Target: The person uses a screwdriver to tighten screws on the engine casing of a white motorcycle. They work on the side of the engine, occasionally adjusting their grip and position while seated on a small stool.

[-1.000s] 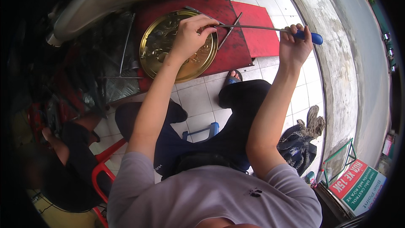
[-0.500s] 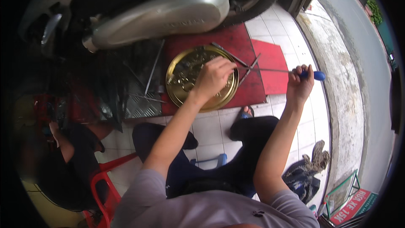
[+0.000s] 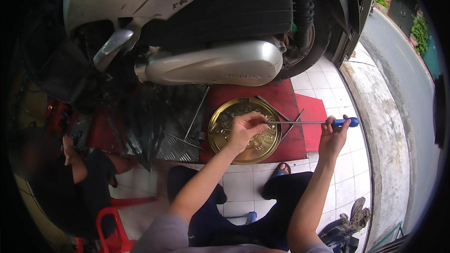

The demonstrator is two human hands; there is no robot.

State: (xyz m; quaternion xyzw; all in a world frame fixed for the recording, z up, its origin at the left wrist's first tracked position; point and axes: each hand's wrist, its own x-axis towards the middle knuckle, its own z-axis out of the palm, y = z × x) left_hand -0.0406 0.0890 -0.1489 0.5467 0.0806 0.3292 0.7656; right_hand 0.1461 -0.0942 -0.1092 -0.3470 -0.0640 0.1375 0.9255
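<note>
My left hand (image 3: 243,133) is closed at the tip of a long screwdriver, thumb and fingers pinched there; whether a small part is also between them, I cannot make out. My right hand (image 3: 333,140) grips the screwdriver's blue handle (image 3: 350,122), with the thin shaft (image 3: 295,122) lying horizontally between my hands. Below them a round gold-coloured tray (image 3: 218,140) holds several small metal parts, partly hidden by my left hand. It rests on a worn red platform (image 3: 220,91), where several metal bars (image 3: 274,107) lie crossed beside the tray.
A scooter with a silver engine cover (image 3: 208,61) and rear tyre (image 3: 316,51) fills the top. A ridged metal plate (image 3: 173,147) is at left. Another person (image 3: 89,192) sits low left by a red chair (image 3: 108,220). A kerb and road (image 3: 398,75) run along the right.
The view has tilted up, so hands, tray and platform appear lower and much more of the scooter shows. Both hands still hold the screwdriver.
</note>
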